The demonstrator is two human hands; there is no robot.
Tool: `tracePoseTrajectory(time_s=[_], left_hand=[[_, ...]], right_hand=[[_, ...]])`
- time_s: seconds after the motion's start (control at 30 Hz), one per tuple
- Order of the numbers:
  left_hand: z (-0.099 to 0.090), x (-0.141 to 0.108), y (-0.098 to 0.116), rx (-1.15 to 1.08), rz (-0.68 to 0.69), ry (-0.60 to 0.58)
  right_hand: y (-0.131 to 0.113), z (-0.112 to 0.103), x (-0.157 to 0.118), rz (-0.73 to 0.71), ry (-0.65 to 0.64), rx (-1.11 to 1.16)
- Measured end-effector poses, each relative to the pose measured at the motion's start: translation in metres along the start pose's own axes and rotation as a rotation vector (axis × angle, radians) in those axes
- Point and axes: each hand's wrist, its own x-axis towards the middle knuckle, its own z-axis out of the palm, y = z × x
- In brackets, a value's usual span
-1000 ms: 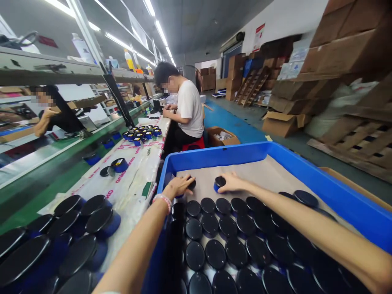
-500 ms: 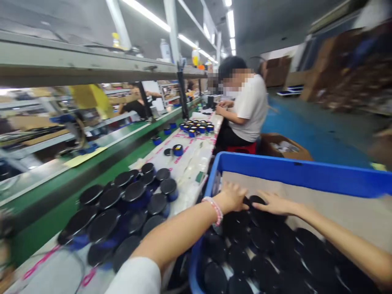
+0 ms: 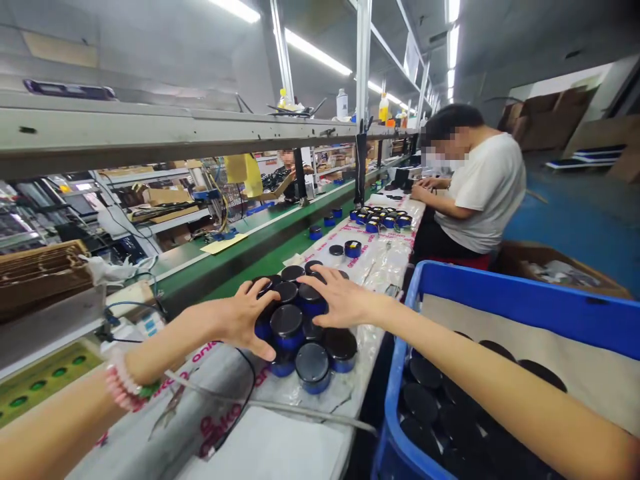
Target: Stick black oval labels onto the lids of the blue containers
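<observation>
A cluster of round blue pieces with black tops (image 3: 287,321) stands on the plastic-covered worktable (image 3: 295,402), some stacked on others. My left hand (image 3: 249,317) is at the cluster's left side, fingers spread and curved over the nearest pieces. At the right side is my right hand (image 3: 340,293), its fingers also spread and reaching over the black tops. Neither hand is closed round a single piece. To my right, a blue bin (image 3: 400,407) holds several similar black-topped pieces (image 3: 421,400) beside a brown cardboard sheet (image 3: 530,337).
A co-worker (image 3: 480,173) sits farther along the table, near a group of similar blue pieces (image 3: 383,219). Along the left runs a green conveyor (image 3: 260,257), under a long shelf (image 3: 200,130). A cable (image 3: 300,410) crosses the table in front of me.
Both hands have moved left from the blue bin to the cluster on the table. The view has turned left, and the pieces in the bin stay behind.
</observation>
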Motion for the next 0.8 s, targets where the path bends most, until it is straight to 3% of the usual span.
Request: tracePoseTrajectory(time_s=[0.07,0.23,0.37,0.5,0.63,0.8], left_hand=[[0.025,-0.006,0.0,-0.062,0.006,0.076],[0.068,-0.001,0.03,-0.116,-0.151,0.384],[0.083,-0.001,0.036,-0.157,-0.204,0.549],[0.087,-0.003,0.028,-0.147,-0.118,0.617],[0.094,-0.003,0.018,-0.063,-0.091,0.7],[0.091,0.007,0.011,0.007,0.018,0.837]], right_hand=[[-0.006,0.006,0.024,0.026,-0.01,-0.015],[-0.013,0.02,0.052,0.02,-0.041,-0.098],[-0.019,0.027,0.056,-0.009,0.02,-0.12],[-0.021,0.019,0.047,0.007,0.098,-0.094],[0.009,-0.01,0.002,0.095,0.156,-0.064],[0.115,-0.031,-0.125,0.443,0.123,-0.133]])
